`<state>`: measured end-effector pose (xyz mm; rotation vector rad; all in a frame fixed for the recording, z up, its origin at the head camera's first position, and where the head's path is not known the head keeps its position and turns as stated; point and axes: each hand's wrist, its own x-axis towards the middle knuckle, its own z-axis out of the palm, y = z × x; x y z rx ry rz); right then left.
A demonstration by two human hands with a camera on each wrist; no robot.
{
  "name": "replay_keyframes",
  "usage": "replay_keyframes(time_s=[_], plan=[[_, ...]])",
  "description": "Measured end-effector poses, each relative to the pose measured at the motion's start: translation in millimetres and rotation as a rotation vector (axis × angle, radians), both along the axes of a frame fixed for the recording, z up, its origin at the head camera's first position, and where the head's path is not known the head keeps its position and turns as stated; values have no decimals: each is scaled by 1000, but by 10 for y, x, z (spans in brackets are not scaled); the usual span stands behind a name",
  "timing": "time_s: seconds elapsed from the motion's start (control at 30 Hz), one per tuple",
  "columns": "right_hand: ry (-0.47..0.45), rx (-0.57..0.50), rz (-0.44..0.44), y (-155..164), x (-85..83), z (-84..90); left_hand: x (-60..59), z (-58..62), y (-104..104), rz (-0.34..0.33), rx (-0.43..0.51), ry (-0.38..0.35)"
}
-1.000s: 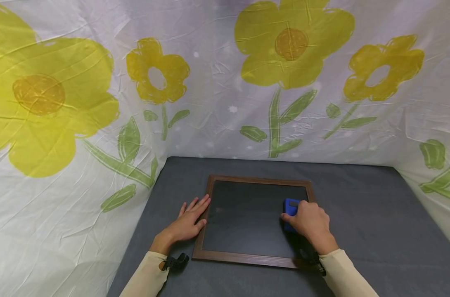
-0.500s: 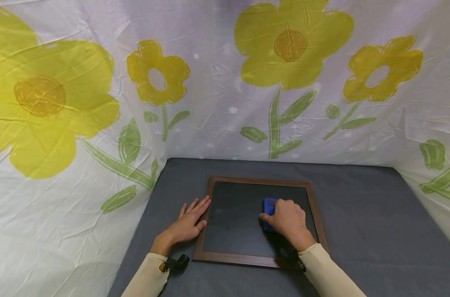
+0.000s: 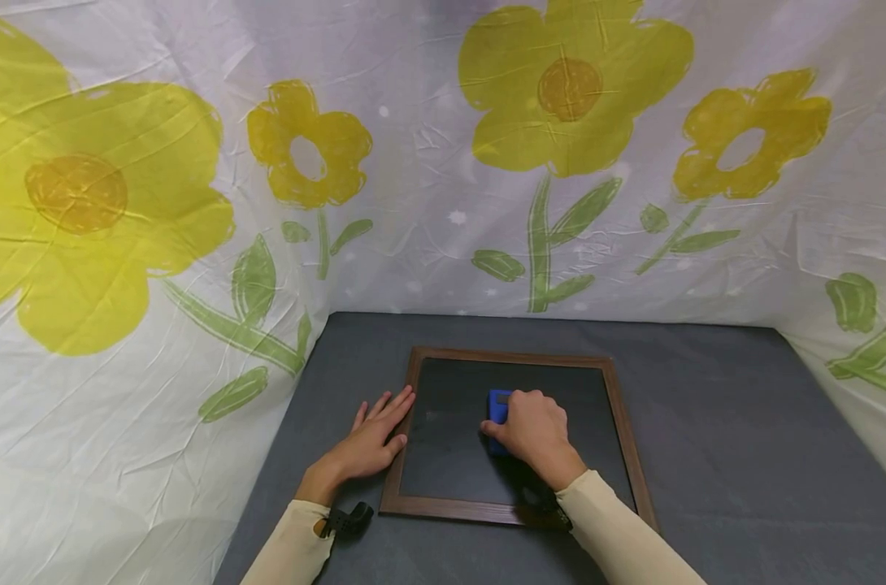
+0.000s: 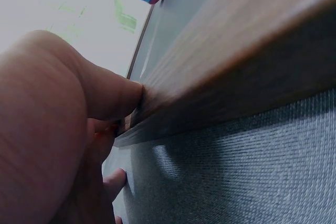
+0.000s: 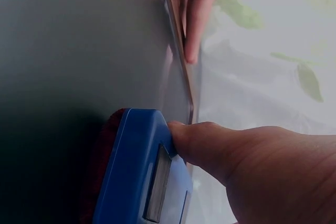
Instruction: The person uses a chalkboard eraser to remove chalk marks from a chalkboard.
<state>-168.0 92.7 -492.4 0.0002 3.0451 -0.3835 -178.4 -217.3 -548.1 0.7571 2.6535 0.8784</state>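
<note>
blue eraser (image 3: 498, 409) gripped by right hand (image 3: 532, 428) fingers; keep flat on chalkboard (image 3: 450, 455). left hand (image 3: 370, 439) fingers flat, bracing frame.

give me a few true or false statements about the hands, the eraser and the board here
1. The right hand grips a blue eraser. True.
2. The eraser sits on the grey mat beside the board. False: it is on the board's dark surface.
3. The left hand lies flat with straight fingers against the board's left frame edge. True.
4. The board has a white plastic frame. False: the frame is brown wood.
5. The left hand holds a piece of chalk. False: it holds nothing.
</note>
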Motion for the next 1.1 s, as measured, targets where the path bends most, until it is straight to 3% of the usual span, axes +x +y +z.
replay_keyframes(time_s=[0.37,0.83,1.1], plan=[[34,23,57,-301,-29,-16,7,1,7,3,7,-4],[-16,42,107,-692,-58,3,4,12,24,14,-14,-3],[-12,45,124,-852,-82,0,-1,-16,14,13,24,19]])
